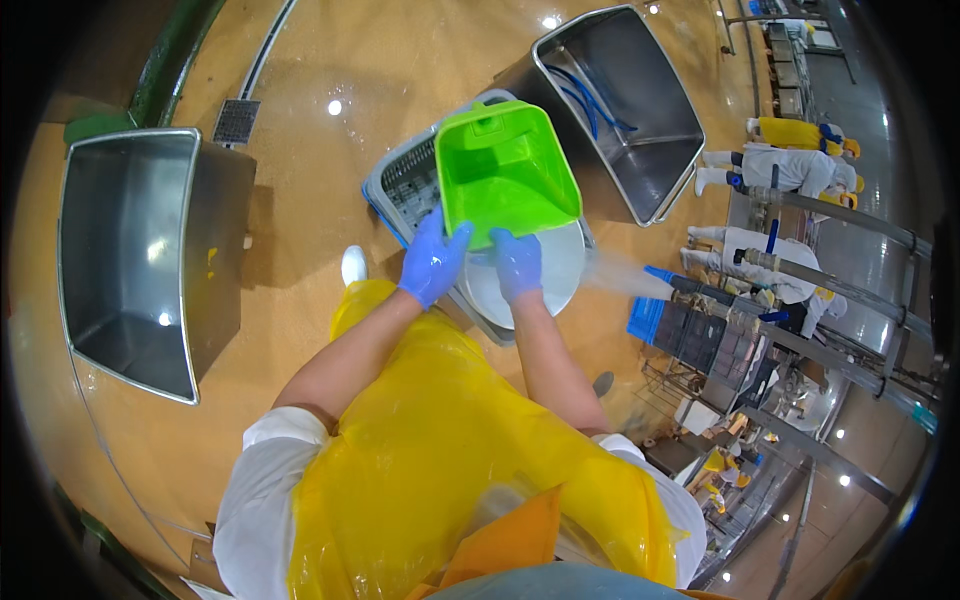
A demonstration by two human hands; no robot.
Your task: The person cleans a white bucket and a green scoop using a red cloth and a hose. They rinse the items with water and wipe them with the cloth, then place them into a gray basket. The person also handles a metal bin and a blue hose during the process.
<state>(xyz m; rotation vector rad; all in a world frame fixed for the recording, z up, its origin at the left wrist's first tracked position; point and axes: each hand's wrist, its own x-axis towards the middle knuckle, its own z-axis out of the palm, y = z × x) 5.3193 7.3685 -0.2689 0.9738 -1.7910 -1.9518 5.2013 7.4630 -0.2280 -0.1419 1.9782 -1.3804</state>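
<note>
Both my hands wear wet blue gloves and grip the near edge of a bright green plastic scoop-like container [510, 169]. My left hand [433, 259] holds its near left corner, and my right hand [517, 262] holds the near edge further right. The container's hollow side faces up, and nothing shows inside it. Beneath it is a white round tub [559, 274], partly covered by the container and my right hand. A grey plastic crate [385, 166] with slotted walls lies under both. From a pipe valve [684, 298] on the right, water [626, 274] sprays towards the tub.
A steel bin [217, 247] stands at left; another steel bin [619, 127], far right of the crate, holds a blue hose [589, 101]. A drain grate [237, 121] lies in the wet floor. Stacked crates [679, 319] and several workers [787, 166] are on the right.
</note>
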